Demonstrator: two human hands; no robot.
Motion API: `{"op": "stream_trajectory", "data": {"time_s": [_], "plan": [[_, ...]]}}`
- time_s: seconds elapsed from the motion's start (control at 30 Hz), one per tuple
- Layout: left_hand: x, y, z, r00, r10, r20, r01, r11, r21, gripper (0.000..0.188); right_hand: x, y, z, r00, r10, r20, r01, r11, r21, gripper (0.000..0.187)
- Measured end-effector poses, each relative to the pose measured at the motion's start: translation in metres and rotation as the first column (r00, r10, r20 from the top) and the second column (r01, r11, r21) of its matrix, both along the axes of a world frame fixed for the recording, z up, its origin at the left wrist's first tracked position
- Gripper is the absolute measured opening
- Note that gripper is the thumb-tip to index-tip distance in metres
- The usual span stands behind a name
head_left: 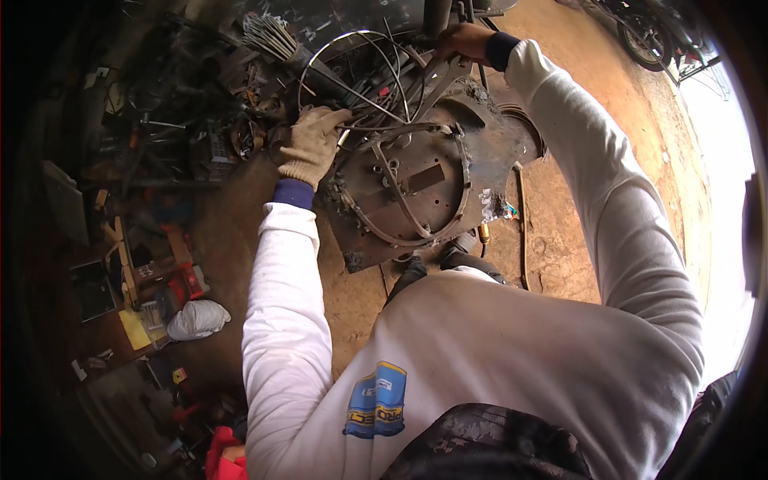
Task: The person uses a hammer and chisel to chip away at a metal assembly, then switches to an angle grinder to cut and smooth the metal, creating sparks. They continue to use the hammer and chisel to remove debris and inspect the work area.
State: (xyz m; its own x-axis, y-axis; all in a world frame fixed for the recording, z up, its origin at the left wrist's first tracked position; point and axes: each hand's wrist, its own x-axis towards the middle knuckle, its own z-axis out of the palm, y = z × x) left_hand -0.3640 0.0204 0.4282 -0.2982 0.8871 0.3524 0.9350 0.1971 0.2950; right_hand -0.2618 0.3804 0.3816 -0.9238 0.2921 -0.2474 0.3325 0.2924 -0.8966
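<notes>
My left hand (312,144), in a tan knit glove, is closed on the lower left of a round frame of thin bright steel rod (326,50). The frame leans over the far edge of a dark steel worktable (352,232). Past the frame, my right hand (466,42) is bare and its fingers are curled in at the far side of the table. What it grips there is too dark to make out. A rusty metal ring with a curved crossbar (392,182) lies flat on the tabletop, nearer to me.
A bundle of thin rods (270,36) stands at the far left among tools and scrap. On the left are a white sack (198,320) and red items (186,276). A hose (524,232) lies on the floor right of the table. A motorbike wheel (644,44) shows far right.
</notes>
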Motion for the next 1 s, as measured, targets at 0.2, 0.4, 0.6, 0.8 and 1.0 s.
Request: {"op": "stream_trajectory", "data": {"time_s": [0.2,0.4,0.6,0.8,1.0], "plan": [[-0.001,0.002,-0.008,0.999,0.033,0.029,-0.033,0.999,-0.010,0.029,0.043,0.014,0.043,0.865,0.417,-0.279,-0.120,0.713,0.691,0.015],[-0.011,-0.003,-0.015,0.986,-0.009,-0.166,-0.015,0.990,-0.141,0.024,0.086,-0.032,0.067,0.896,0.147,-0.418,-0.045,0.969,0.243,0.009],[-0.006,0.000,-0.017,0.992,0.007,-0.122,-0.021,0.993,-0.117,0.026,0.111,-0.045,0.060,0.890,0.447,0.087,-0.433,0.771,0.467,0.021],[-0.006,-0.005,-0.023,1.000,0.021,-0.023,-0.022,0.999,-0.034,0.027,0.126,-0.070,0.050,0.930,0.351,0.107,-0.363,0.843,0.396,0.023],[-0.005,-0.006,-0.039,0.996,0.078,0.044,-0.082,0.991,0.102,0.029,0.163,-0.130,0.048,0.996,0.060,-0.059,0.005,0.664,0.747,0.019]]}}
